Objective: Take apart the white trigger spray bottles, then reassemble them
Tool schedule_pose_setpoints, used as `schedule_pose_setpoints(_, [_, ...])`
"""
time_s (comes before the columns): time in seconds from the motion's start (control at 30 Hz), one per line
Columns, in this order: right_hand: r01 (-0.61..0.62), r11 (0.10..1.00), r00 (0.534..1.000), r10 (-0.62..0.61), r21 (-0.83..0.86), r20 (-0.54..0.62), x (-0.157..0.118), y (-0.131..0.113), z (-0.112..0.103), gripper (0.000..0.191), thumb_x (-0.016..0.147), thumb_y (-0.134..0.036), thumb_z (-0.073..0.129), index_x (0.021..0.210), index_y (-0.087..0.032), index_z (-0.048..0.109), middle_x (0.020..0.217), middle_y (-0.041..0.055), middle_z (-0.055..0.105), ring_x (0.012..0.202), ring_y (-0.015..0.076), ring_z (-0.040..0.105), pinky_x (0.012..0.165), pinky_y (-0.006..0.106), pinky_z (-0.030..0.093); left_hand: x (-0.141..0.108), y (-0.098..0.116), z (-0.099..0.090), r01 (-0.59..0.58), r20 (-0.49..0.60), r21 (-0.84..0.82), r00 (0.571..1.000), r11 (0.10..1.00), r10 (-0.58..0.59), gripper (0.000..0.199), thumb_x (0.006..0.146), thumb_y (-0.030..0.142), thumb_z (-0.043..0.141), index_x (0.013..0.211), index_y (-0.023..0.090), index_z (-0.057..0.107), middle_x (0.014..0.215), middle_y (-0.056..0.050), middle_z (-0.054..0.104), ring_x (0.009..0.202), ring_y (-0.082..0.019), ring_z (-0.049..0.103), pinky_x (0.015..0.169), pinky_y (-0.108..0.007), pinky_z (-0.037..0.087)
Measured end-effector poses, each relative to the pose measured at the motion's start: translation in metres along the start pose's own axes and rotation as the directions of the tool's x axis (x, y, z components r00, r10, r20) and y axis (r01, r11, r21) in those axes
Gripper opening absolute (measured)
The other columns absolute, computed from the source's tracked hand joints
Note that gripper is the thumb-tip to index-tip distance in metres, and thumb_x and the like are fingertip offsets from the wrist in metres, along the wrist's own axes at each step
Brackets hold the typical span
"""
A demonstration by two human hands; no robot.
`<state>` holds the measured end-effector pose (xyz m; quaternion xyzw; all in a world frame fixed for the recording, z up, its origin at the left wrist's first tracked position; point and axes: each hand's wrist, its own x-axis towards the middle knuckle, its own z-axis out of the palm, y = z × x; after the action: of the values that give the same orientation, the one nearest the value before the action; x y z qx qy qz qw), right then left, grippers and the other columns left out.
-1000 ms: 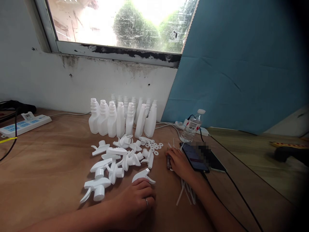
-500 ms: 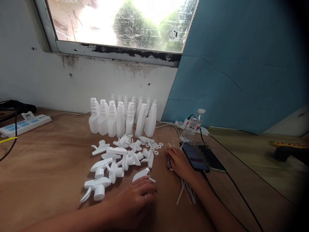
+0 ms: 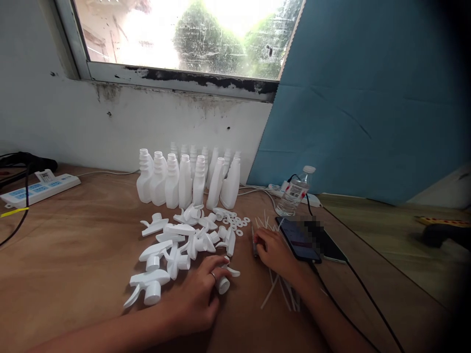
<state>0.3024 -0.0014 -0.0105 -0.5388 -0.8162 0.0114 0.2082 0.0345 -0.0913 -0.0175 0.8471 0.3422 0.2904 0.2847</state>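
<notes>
Since the earlier frame, shifting the left hand [image 3: 196, 296] farther over the near spray head [image 3: 222, 285] and turning its ribbed cap into sight, while spreading the straws [image 3: 270, 292] wider beyond and below the right hand [image 3: 274, 252]. In the head view, clamping the left grip on that spray head, low on the worktop [image 3: 91, 235], just right of the heaped spray heads [image 3: 154, 278]. Resting the right hand across the straws, curling its fingers beside a slim dark stick [image 3: 254, 247]; hiding the fingertips, so not telling whether pinching or lying apart. Lying beyond, near the heap: small white washers [image 3: 239, 221]. Standing upright behind: white bottles [image 3: 172, 184]. Lying just right of the right hand: a phone [image 3: 298, 240], near a clear water bottle [image 3: 293, 196].
</notes>
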Motion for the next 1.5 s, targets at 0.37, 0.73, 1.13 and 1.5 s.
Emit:
schedule_pose_setpoints(0.37, [-0.120, 0.979, 0.956, 0.069, 0.163, 0.286, -0.006, 0.018, -0.020, 0.011, 0.069, -0.018, 0.055, 0.079, -0.021, 0.059, 0.075, 0.0002, 0.062, 0.071, 0.0169, 0.056, 0.066, 0.027, 0.040, 0.009, 0.005, -0.002, 0.123, -0.090, -0.286, 0.984, 0.950, -0.154, 0.038, 0.082, 0.010, 0.052, 0.118, 0.022, 0.051, 0.124, -0.007, 0.057, 0.116, -0.020, 0.054, 0.106, -0.036, 0.040])
schedule_pose_setpoints(0.73, [0.045, 0.981, 0.978, -0.006, 0.187, -0.207, -0.002, -0.011, -0.005, 0.010, 0.084, -0.022, 0.058, 0.075, -0.019, 0.062, 0.072, 0.0025, 0.063, 0.068, 0.0173, 0.058, 0.068, 0.030, 0.044, 0.015, 0.006, -0.006, 0.208, -0.023, -0.396, 0.971, 0.894, -0.236, 0.031, 0.090, 0.028, 0.052, 0.120, 0.019, 0.051, 0.115, -0.006, 0.062, 0.106, -0.022, 0.057, 0.098, -0.034, 0.042])
schedule_pose_setpoints(1.13, [0.643, 0.715, 0.762, -0.560, 0.275, -0.326, -0.021, -0.077, 0.000, 0.036, 0.085, -0.003, 0.051, 0.116, -0.019, 0.059, 0.102, 0.0093, 0.063, 0.085, 0.0187, 0.055, 0.074, 0.035, 0.046, 0.016, 0.005, -0.002, 0.169, -0.045, -0.443, 0.977, 0.880, -0.210, 0.029, 0.090, 0.024, 0.052, 0.119, 0.020, 0.054, 0.115, -0.005, 0.063, 0.105, -0.020, 0.058, 0.097, -0.030, 0.043])
schedule_pose_setpoints(1.5, [0.613, 0.708, 0.790, -0.564, 0.351, -0.240, -0.025, -0.077, -0.008, 0.039, 0.073, 0.001, 0.047, 0.107, -0.017, 0.055, 0.108, 0.0110, 0.056, 0.094, 0.0219, 0.051, 0.080, 0.040, 0.046, 0.010, -0.002, 0.003, 0.260, -0.082, -0.321, 0.950, 0.911, -0.300, 0.027, 0.090, 0.028, 0.053, 0.116, 0.022, 0.047, 0.108, -0.004, 0.064, 0.100, -0.020, 0.060, 0.093, -0.031, 0.046])
